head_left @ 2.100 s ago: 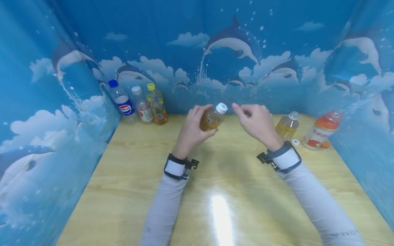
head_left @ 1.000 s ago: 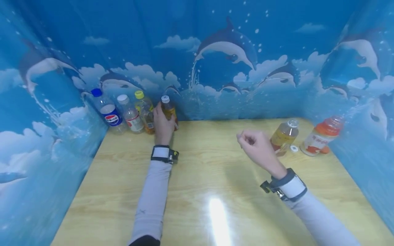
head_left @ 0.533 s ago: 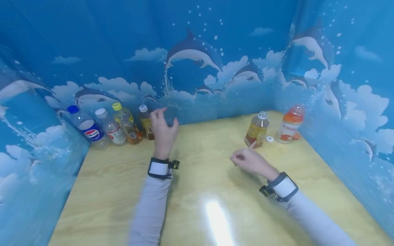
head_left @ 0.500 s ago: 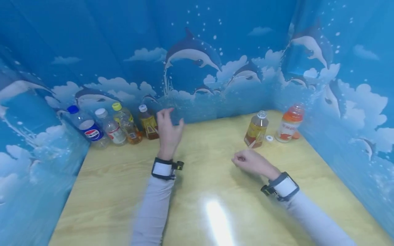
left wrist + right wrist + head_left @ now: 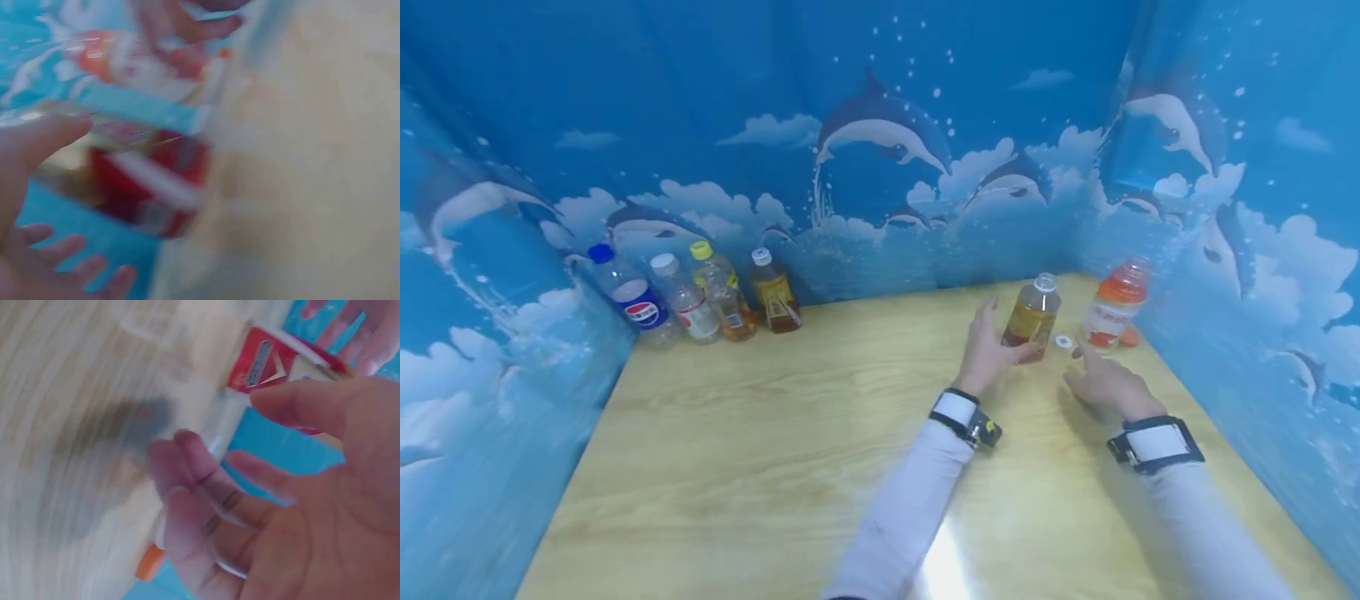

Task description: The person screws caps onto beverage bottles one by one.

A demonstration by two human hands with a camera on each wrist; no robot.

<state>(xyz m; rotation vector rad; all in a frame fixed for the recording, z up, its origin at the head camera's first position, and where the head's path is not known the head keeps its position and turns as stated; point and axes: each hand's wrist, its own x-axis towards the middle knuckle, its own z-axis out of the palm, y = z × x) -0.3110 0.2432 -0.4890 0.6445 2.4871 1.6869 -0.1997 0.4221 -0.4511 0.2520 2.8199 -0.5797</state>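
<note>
My left hand point(image 5: 988, 352) is at the near left side of an uncapped tea bottle point(image 5: 1032, 315) with a yellow-and-red label. Its fingers are spread and its thumb crosses in front of the bottle; in the left wrist view, the bottle point(image 5: 150, 178) lies between thumb and fingers without being gripped. A small white cap point(image 5: 1063, 342) lies on the table just right of the bottle. Near that cap hovers my right hand point(image 5: 1108, 385), its fingers loosely bent and holding nothing, as the right wrist view also shows.
An orange-topped juice bottle point(image 5: 1112, 308) without a cap stands at the right, an orange cap point(image 5: 1129, 337) beside it. Several capped bottles line the back left: blue-capped Pepsi point(image 5: 638, 304), white-capped point(image 5: 688, 304), yellow-capped point(image 5: 724, 296) and tea point(image 5: 777, 293). A dolphin-print curtain point(image 5: 880, 167) encloses the table.
My left hand set a capped tea bottle at the end of the back-left row, let go, and swung right to the uncapped one. My right hand moved right towards the white cap.
</note>
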